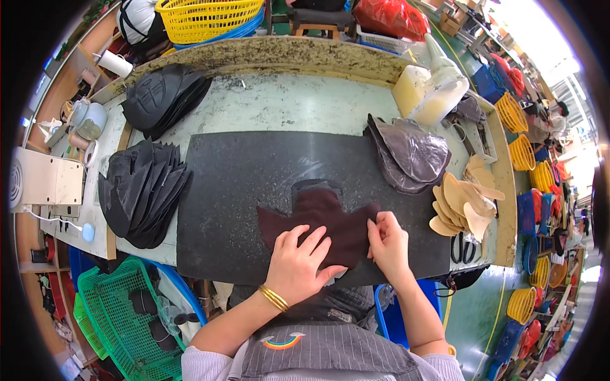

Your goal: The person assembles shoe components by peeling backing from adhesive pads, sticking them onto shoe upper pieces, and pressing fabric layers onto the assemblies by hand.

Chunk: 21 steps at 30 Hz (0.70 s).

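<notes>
A dark maroon piece of fabric or leather (318, 219), cut in a winged shape, lies on a black mat (229, 171) in front of me. A darker, greyish tab (318, 185) shows at its far edge; how the two are joined I cannot tell. My left hand (298, 260) rests flat on the near left part of the piece, fingers spread. At the right tip of the piece, my right hand (387, 244) pinches the edge between thumb and fingers. Something pale peeks out by my left thumb, too covered to name.
Stacks of black cut pieces (143, 193) and black molded pieces (162, 95) stand at left. To the right are plastic-wrapped dark pieces (413, 152), tan pieces (460, 203), black-handled scissors (464, 247) and a plastic container (438, 98). A raised rim (286, 54) borders the table's far side.
</notes>
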Motion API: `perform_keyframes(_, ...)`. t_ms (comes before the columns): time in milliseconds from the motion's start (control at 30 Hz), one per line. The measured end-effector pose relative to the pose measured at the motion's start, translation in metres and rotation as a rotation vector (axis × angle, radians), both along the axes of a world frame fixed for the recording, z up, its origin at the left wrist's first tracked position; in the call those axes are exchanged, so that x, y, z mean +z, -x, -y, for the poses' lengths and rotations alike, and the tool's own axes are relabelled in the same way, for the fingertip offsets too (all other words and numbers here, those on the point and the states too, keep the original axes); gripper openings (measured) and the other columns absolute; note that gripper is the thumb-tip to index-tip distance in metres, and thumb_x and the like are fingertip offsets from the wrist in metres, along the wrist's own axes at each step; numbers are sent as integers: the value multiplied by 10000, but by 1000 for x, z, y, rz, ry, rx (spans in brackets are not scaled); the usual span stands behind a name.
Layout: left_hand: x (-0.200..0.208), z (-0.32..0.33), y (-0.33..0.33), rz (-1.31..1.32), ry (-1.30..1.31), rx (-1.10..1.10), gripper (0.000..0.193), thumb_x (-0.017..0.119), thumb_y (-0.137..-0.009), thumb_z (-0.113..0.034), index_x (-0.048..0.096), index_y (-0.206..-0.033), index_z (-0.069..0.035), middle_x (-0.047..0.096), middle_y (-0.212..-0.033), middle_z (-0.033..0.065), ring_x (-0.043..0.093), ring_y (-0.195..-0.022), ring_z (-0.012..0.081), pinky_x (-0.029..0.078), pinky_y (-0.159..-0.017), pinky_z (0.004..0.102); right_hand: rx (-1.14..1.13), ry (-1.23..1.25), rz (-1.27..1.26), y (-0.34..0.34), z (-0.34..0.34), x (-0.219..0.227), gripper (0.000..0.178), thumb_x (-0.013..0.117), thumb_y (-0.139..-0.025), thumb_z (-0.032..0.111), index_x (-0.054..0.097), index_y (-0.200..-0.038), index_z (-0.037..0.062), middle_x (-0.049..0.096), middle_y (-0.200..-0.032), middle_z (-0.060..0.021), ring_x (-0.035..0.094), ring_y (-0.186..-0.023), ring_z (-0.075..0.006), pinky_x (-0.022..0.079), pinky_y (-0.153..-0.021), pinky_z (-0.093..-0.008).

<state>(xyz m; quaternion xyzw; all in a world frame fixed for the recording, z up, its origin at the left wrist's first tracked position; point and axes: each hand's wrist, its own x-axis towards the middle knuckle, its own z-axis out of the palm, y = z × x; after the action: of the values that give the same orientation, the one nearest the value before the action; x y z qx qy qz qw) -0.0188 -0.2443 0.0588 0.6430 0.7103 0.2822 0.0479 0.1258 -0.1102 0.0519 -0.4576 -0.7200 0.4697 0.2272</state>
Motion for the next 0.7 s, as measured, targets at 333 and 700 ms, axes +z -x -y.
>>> perform_keyframes(333,5,7,9,37,30,-6,497,717,-691,-383,628,-1021,-21,573,-1151,90,492,-1051,281,410,-885,388,58,-487,369,3,-9,-7,188,589,-833,157,456,-874,30,565,-616,-180,588,-567,-369,474,-519,-414)
perform_keyframes(700,5,25,25,115,60,-95,607,760,-652,-280,538,-1144,-3,553,-1144,119,507,-1049,291,425,-909,378,1004,-934,24,-8,-5,19,415,634,-690,100,571,-1090,10,569,-1102,-144,552,-1029,-295,467,-872,-387)
